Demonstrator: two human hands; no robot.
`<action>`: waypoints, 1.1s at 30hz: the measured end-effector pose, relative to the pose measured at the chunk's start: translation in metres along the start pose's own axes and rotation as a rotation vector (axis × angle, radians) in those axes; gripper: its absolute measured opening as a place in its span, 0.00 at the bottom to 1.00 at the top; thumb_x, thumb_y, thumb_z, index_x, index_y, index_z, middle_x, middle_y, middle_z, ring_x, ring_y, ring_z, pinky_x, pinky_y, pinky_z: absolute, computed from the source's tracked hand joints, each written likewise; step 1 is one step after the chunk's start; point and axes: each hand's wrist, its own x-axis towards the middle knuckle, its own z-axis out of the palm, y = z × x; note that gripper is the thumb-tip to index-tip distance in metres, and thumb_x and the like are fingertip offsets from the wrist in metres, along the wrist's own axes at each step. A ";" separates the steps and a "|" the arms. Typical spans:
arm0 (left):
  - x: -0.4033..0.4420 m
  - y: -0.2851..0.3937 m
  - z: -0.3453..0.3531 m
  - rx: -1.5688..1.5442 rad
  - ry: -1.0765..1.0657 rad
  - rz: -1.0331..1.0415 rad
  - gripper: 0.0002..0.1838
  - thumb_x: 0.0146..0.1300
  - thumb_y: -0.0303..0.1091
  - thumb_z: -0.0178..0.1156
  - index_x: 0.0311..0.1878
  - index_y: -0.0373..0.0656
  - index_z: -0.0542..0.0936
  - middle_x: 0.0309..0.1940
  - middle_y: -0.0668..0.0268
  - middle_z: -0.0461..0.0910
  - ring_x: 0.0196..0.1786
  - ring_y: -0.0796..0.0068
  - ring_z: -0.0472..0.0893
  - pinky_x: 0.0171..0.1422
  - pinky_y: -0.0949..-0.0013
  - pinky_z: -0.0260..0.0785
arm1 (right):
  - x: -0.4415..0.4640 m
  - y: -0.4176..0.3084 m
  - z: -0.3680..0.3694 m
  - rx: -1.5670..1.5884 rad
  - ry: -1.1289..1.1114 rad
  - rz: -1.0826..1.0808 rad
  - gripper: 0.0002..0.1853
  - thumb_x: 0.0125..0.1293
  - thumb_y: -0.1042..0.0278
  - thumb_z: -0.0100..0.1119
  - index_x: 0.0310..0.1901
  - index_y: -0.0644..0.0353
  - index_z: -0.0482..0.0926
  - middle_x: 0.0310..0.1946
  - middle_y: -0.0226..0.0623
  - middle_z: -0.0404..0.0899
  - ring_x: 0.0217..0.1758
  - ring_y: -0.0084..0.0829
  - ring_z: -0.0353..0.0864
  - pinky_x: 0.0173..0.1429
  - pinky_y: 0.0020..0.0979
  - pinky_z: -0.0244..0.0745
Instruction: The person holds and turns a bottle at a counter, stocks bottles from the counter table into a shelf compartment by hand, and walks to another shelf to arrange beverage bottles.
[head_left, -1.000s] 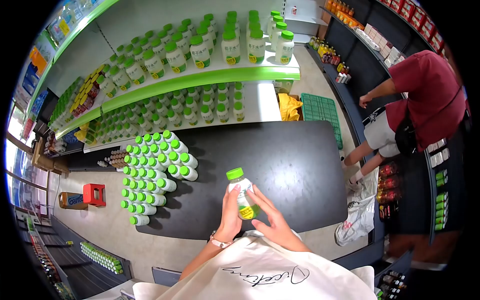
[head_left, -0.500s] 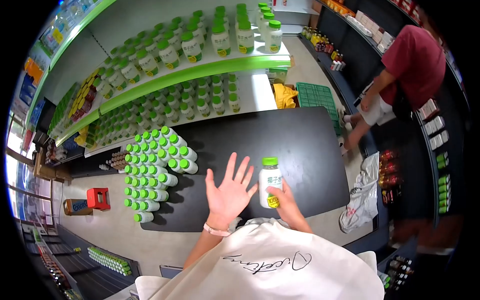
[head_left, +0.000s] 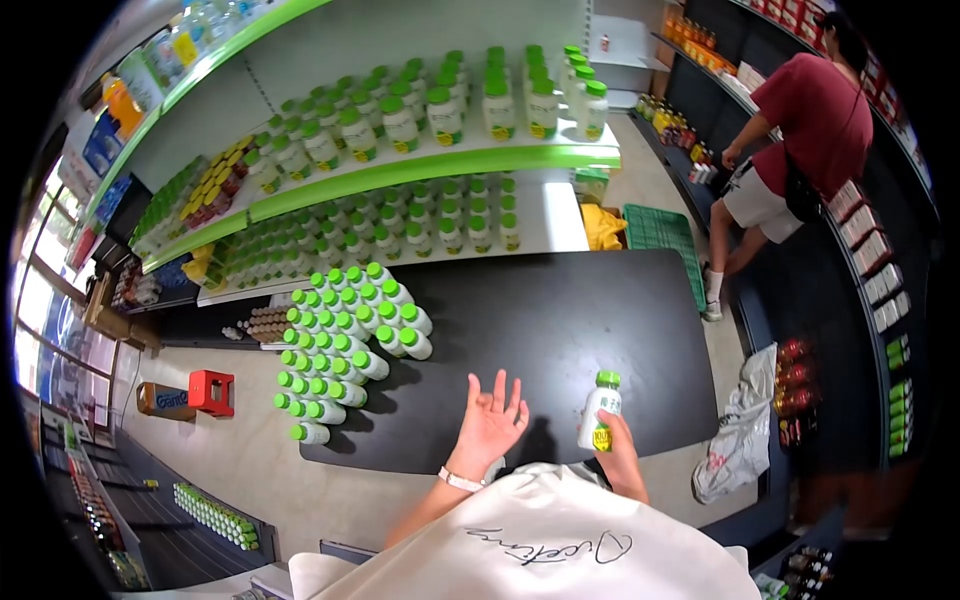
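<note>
My right hand is wrapped round a white bottle with a green cap and a yellow-green label, held upright over the front right part of the black table. To the left of it, my left hand is raised palm up with the fingers spread and nothing in it. A dense group of similar green-capped bottles stands on the left part of the table.
Behind the table, a shelf carries rows of green-capped bottles. A person in a red shirt stands at the right-hand shelves. A green crate, a plastic bag and a red stool are on the floor.
From both hands, the bottle has passed to my right hand alone and moved right. My left hand has let go and opened. The other person has shifted and stands more upright.
</note>
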 end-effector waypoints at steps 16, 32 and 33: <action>-0.038 0.103 -0.212 -0.148 0.662 0.160 0.10 0.61 0.33 0.48 0.40 0.52 0.79 0.40 0.76 0.78 0.41 0.75 0.78 0.47 0.66 0.70 | 0.094 0.154 -0.017 -1.117 0.047 -0.435 0.34 0.44 0.70 0.73 0.55 0.56 0.70 0.44 0.40 0.80 0.50 0.34 0.79 0.56 0.35 0.73; 0.008 0.111 -0.268 0.149 0.625 -0.225 0.02 0.56 0.34 0.58 0.31 0.50 0.79 0.28 0.72 0.78 0.35 0.73 0.78 0.40 0.66 0.72 | 0.036 0.182 -0.068 -1.490 0.419 -0.444 0.38 0.49 0.71 0.63 0.65 0.55 0.64 0.57 0.51 0.69 0.59 0.52 0.68 0.64 0.45 0.66; 0.005 0.103 -0.252 0.128 0.682 -0.252 0.05 0.59 0.34 0.56 0.36 0.47 0.77 0.31 0.69 0.75 0.37 0.70 0.76 0.41 0.65 0.71 | 0.035 0.178 -0.090 -1.502 0.483 -0.488 0.37 0.49 0.70 0.63 0.65 0.56 0.64 0.56 0.51 0.69 0.60 0.53 0.68 0.64 0.46 0.65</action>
